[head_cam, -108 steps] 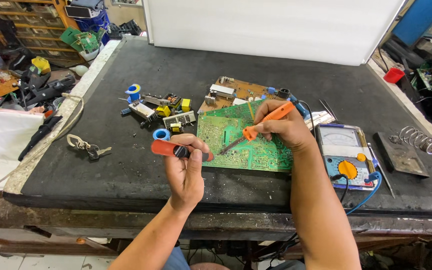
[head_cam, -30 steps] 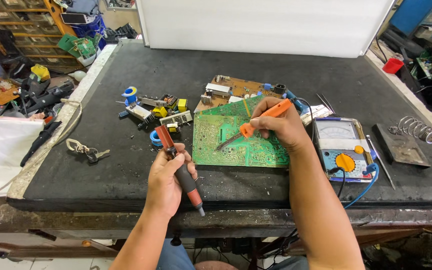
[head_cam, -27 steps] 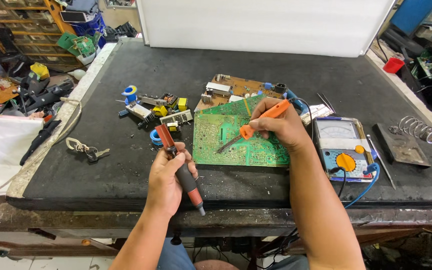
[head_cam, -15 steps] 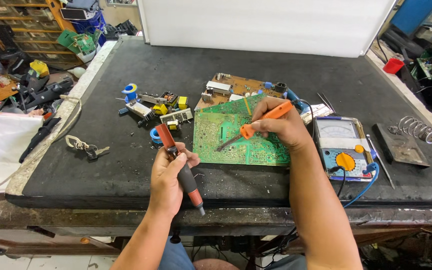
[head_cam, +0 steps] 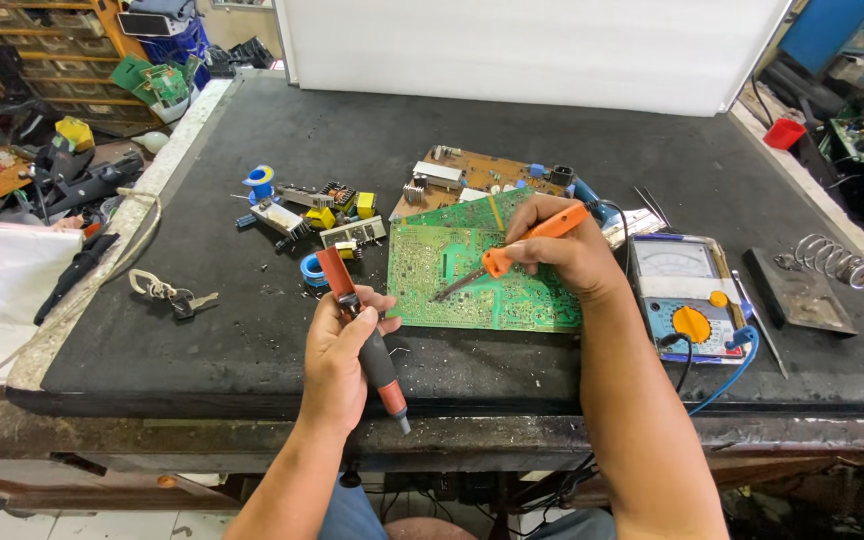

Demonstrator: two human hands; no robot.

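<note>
While two hands work, one green board (head_cam: 472, 280) lies flat.

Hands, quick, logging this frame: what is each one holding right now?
Left hand: closed around a red and black desoldering pump.
Right hand: closed around an orange soldering iron, tip on the green circuit board.

Left hand (head_cam: 340, 355) curling shut, fingers wrapping, thumb pressing along top, wrist straight, forearm rising from lower edge. Right hand (head_cam: 564, 255) pinching in pen-like grip, knuckles facing up, wrist bending slightly, forearm angling in from lower right.
</note>
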